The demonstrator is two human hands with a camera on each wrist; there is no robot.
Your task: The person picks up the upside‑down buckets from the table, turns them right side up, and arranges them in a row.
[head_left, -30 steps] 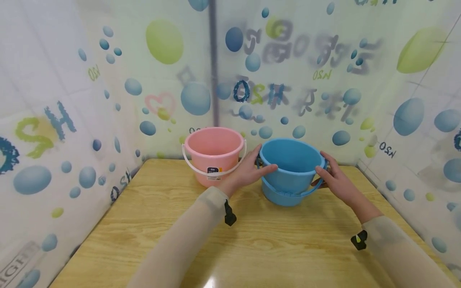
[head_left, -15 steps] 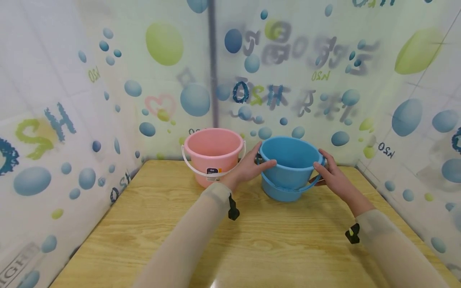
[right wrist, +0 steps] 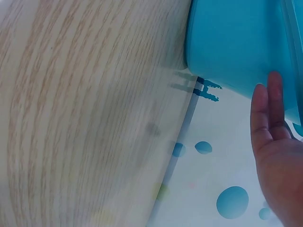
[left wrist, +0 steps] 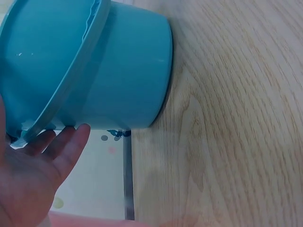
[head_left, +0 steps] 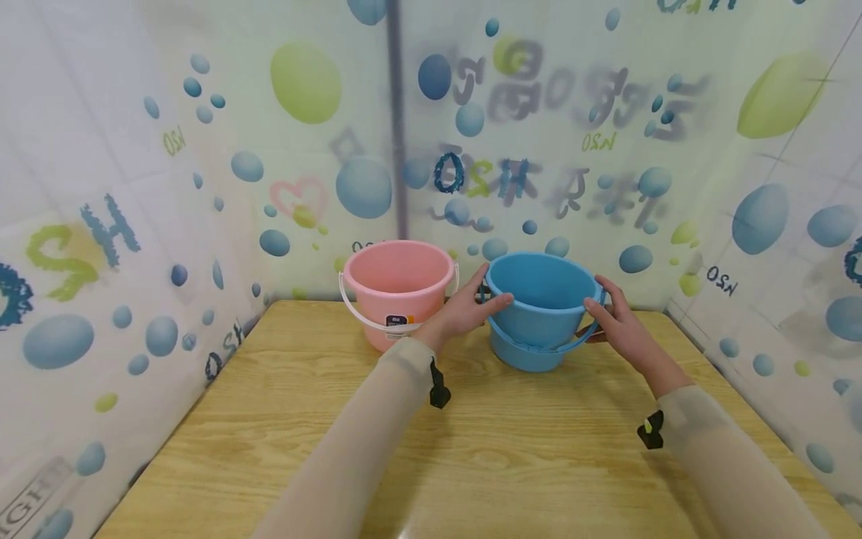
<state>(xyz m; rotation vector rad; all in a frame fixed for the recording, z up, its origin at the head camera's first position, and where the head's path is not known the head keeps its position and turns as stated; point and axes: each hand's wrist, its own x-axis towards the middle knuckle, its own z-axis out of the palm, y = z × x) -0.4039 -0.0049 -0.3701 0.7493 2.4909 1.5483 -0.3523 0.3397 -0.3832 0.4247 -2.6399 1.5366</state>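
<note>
A blue bucket (head_left: 539,318) with a blue bail handle stands on the wooden table (head_left: 512,449), near its back edge. My left hand (head_left: 465,308) presses its left side, the thumb extended along the front below the rim. On the opposite side my right hand (head_left: 626,326) touches the bucket beside the handle joint, thumb toward the front. Both wrist views show outstretched fingers against the bucket's wall; some fingertips are hidden. Just left of my left hand stands a pink bucket (head_left: 390,299) with a white handle and a dark label, partly covered by that hand.
Patterned curtains (head_left: 303,150) with blue and green bubbles hang behind the table and along both sides. A dark vertical strip (head_left: 397,135) runs down the back curtain. Table surface stretches from the buckets to the front.
The blue bucket has slid a little away from me toward the back of the table, with both hands moving along at its sides. The pink bucket has stayed put.
</note>
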